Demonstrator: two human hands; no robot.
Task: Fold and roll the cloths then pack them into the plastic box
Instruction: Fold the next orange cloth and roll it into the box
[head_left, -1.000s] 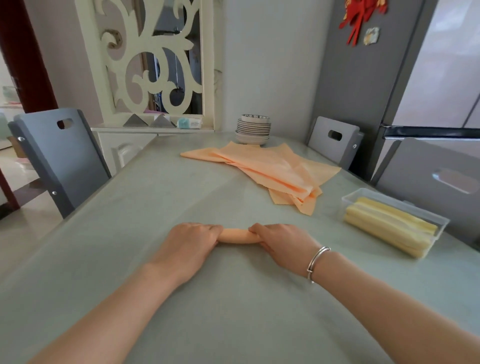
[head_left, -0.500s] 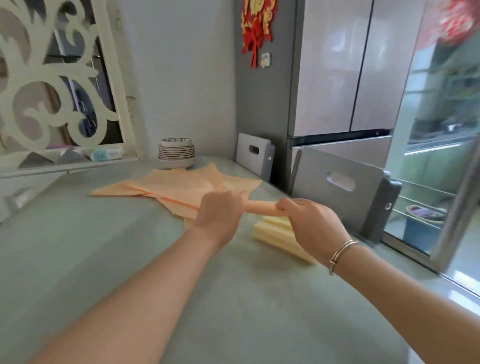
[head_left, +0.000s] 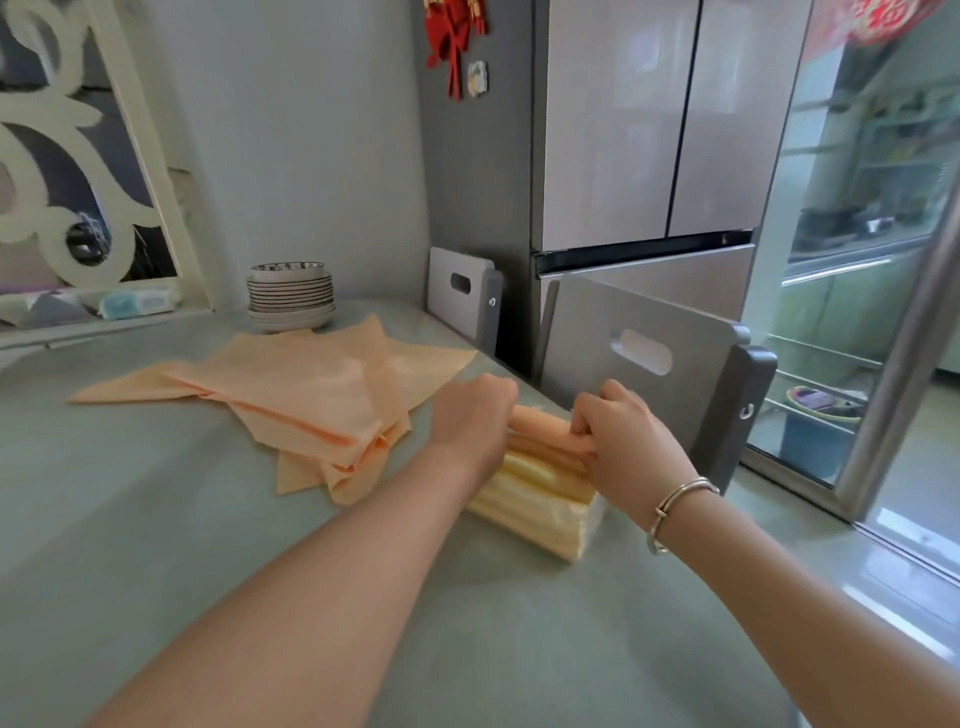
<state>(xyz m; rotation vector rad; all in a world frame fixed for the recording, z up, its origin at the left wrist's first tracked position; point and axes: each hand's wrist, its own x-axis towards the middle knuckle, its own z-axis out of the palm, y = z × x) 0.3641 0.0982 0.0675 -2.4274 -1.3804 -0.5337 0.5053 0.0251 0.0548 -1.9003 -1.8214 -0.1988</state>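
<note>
We hold the orange roll (head_left: 540, 422) at its two ends, left hand (head_left: 470, 415) and right hand (head_left: 626, 441), fingers curled round it, just above the plastic box (head_left: 592, 519) at the table's (head_left: 156, 545) right side. If either end slips, the roll may loosen and unwind. The box already holds yellow rolls (head_left: 530, 493) side by side. Unfolded orange cloths (head_left: 291, 395) lie left.
</note>
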